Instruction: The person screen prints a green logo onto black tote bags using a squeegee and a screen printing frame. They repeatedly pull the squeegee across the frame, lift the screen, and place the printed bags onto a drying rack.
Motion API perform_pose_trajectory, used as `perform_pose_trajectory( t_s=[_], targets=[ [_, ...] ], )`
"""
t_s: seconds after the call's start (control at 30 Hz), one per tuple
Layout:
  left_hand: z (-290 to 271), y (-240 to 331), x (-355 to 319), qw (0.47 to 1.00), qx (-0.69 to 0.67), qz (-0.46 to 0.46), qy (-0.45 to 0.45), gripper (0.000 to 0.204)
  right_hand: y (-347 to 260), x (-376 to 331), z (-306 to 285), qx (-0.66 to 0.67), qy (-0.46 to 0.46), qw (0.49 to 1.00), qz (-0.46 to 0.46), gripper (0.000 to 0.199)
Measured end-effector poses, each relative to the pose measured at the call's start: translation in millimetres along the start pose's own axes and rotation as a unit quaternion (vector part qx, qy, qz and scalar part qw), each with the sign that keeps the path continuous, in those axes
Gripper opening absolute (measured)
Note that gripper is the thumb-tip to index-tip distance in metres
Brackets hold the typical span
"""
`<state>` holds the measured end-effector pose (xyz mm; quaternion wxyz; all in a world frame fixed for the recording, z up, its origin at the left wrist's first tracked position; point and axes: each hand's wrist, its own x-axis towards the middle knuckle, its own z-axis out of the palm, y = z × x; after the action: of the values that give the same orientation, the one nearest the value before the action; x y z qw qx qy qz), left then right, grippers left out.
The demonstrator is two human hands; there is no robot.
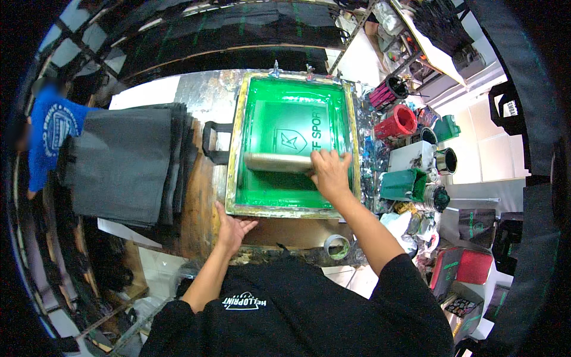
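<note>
Screen frame (285, 212) on table (205, 190); L to R: 1 blk cloth stack (125, 163); L hand (232, 231), fingers apart, near frame's near-L corner, contact unclear; squeegee (276, 162) inside frame, R hand (330, 172) clamped on its R end; red tub (394, 124).

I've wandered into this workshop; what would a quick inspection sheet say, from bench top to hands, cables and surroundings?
Surface: worktable, brown wood at left, paint-stained along the right side.
Job's things: screen frame with green ink inside; squeegee held crosswise within it.
Clutter: red container and green container right of the frame; stack of black fabric at left.
Left hand: open at the frame's near-left corner; contact unclear.
Right hand: gripping the squeegee's right end.
Cables: nothing seen.
Surroundings: person in blue, far left.
</note>
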<state>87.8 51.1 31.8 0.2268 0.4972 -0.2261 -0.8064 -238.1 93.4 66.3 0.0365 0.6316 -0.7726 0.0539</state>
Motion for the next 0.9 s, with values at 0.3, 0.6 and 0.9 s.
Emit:
perform_pose_trajectory(
  t_s=[0.3, 0.6, 0.9],
  targets=[
    [-19.1, -6.3, 14.2, 0.998, -0.016, -0.051, -0.021, 0.129, 77.6, 178.7, 61.8, -0.036, 0.052, 0.998, 0.002, 0.064],
    [-52.0, 3.5, 38.0, 0.959, 0.171, -0.220, -0.047, 0.128, 107.6, 252.7, 58.1, -0.033, -0.032, 0.999, 0.010, 0.069],
    [96.4, 157.1, 140.2, 0.633, 0.592, 0.498, 0.023, 0.060, 90.2, 217.3, 90.2, -0.079, 0.079, 0.994, -0.012, 0.063]
  ],
)
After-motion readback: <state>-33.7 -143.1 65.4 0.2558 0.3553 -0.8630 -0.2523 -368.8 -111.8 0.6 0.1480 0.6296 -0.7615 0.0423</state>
